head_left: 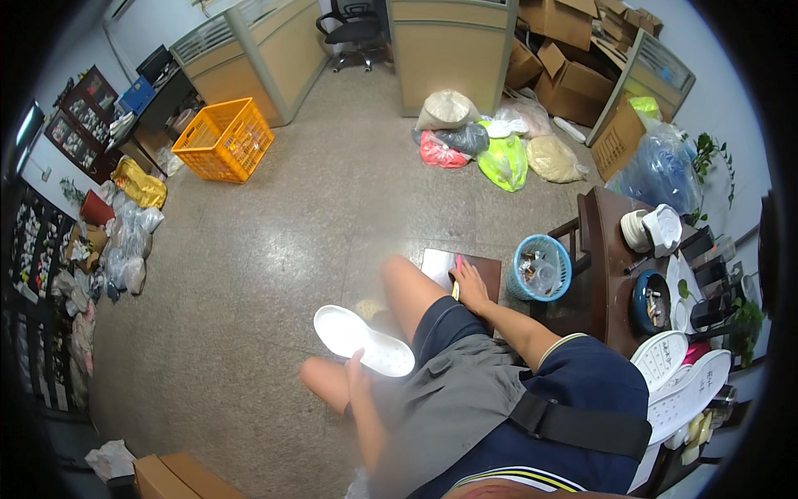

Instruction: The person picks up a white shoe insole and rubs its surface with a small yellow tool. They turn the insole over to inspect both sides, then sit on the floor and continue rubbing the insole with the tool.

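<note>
White shoe sole (359,338), left of the blue wastebasket (549,244), is pinched at its edge in my left hand (357,374), likely so its face shows; near the basket my right hand (472,288) meets a pink object (459,262), grip unclear.

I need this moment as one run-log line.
left hand: holds white sole; right hand: at pink item, grip unclear; orange crate: on floor

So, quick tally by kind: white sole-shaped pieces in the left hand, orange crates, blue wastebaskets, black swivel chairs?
White sole-shaped piece in left hand: 1
Orange crate: 1
Blue wastebasket: 1
Black swivel chair: 1
Total: 4
</note>
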A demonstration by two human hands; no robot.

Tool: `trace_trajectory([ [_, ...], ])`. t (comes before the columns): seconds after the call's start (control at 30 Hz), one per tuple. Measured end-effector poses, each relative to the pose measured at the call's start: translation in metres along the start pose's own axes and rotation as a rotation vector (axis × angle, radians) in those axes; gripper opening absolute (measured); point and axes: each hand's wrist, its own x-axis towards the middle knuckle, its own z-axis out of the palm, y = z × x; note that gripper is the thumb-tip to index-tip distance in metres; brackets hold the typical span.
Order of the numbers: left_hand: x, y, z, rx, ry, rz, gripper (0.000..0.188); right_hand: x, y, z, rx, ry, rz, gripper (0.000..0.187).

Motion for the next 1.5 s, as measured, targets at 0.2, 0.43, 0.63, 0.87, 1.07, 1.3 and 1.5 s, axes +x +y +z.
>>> trace_trajectory([
  [0.2, -0.018, 0.017, -0.003, 0.022, -0.010, 0.008, 0.049, -0.003, -0.011, -0.008, 0.147, 0.080, 0.123, 0.031],
  [0.43, -0.016, 0.010, -0.005, -0.041, 0.034, 0.076, 0.051, 0.067, -0.101, -0.009, 0.531, -0.030, 0.175, 0.040],
  [0.63, 0.006, 0.002, -0.017, -0.086, 0.059, 0.047, 0.048, 0.061, -0.167, -0.032, 0.117, -0.116, -0.258, 0.050],
  [0.87, 0.005, 0.002, -0.008, -0.024, 0.123, 0.072, 0.042, 0.047, -0.163, 0.005, -0.316, 0.043, -0.557, 0.053],
  [1.07, -0.008, 0.014, 0.014, 0.087, 0.209, -0.045, 0.050, 0.018, -0.158, 0.081, -0.101, -0.127, -0.722, 0.035],
  [1.3, -0.003, 0.009, 0.002, 0.106, 0.212, 0.000, 0.051, 0.006, -0.161, 0.133, 0.072, -0.281, -0.543, 0.027],
  [1.5, -0.003, 0.005, 0.001, 0.082, 0.259, 0.013, 0.046, 0.000, -0.155, 0.153, 0.265, -0.521, -0.383, 0.023],
])
